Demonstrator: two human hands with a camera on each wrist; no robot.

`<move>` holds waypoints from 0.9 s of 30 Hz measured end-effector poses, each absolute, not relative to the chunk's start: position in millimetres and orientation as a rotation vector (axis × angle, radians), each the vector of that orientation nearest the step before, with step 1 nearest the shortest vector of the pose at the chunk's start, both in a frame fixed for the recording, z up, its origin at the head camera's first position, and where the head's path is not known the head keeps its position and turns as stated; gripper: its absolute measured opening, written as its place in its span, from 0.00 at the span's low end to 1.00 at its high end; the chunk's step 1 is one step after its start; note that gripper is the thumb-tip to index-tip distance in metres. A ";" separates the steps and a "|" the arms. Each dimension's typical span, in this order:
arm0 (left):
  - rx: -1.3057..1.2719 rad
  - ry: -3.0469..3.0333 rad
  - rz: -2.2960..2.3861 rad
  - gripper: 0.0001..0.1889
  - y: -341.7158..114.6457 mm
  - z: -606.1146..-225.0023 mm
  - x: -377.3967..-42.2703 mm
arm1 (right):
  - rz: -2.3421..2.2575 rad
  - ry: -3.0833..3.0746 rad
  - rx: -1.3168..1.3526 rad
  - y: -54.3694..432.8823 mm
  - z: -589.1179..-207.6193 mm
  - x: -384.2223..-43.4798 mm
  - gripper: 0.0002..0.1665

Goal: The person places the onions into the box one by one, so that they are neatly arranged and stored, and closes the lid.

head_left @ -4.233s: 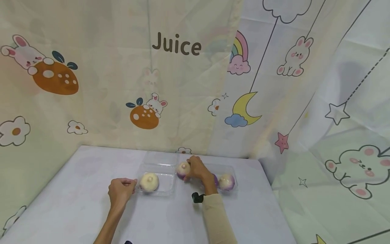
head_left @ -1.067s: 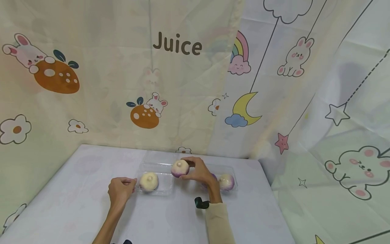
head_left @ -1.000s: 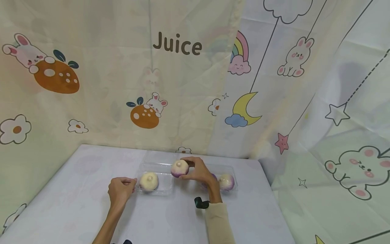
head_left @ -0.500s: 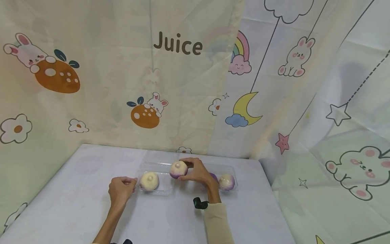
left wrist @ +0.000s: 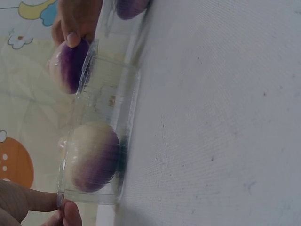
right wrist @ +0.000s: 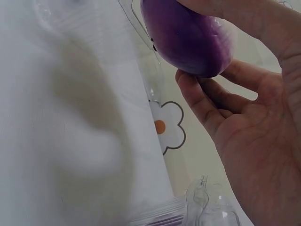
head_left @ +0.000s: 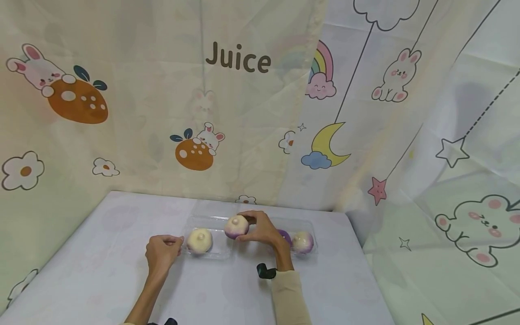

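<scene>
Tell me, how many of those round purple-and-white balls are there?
4: one in the left tray, one held in the right hand, two in the right tray, one partly hidden behind the wrist.

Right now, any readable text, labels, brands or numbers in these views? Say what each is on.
"Juice" – brown letters printed on the cream cartoon curtain behind the table, head view.
Clear plastic tray: a small reddish mark shows on it in the left wrist view, too blurred to read.
Nothing else legible: the other curtain prints are pictures only, with no numbers or brand names.
</scene>
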State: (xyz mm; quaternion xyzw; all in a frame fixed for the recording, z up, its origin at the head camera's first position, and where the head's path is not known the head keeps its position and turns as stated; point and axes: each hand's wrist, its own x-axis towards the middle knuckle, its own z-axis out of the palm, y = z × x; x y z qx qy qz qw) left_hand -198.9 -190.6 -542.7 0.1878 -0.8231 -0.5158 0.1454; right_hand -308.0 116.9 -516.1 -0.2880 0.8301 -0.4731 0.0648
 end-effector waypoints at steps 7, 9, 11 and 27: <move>0.538 -2.369 -1.483 0.13 -190.6 -542.3 -198.7 | -1.364 2.510 -0.856 114.8 -516.4 -310.0 0.44; 0.538 -2.368 -1.481 0.13 -190.5 -542.5 -198.8 | -1.349 2.516 -0.851 114.4 -516.4 -310.0 0.45; 0.535 -2.366 -1.481 0.13 -190.5 -542.9 -199.0 | -1.338 2.520 -0.853 113.8 -516.1 -309.6 0.45; 0.518 -2.366 -1.490 0.12 -191.6 -545.9 -199.6 | -1.321 2.518 -0.886 109.9 -513.1 -307.7 0.46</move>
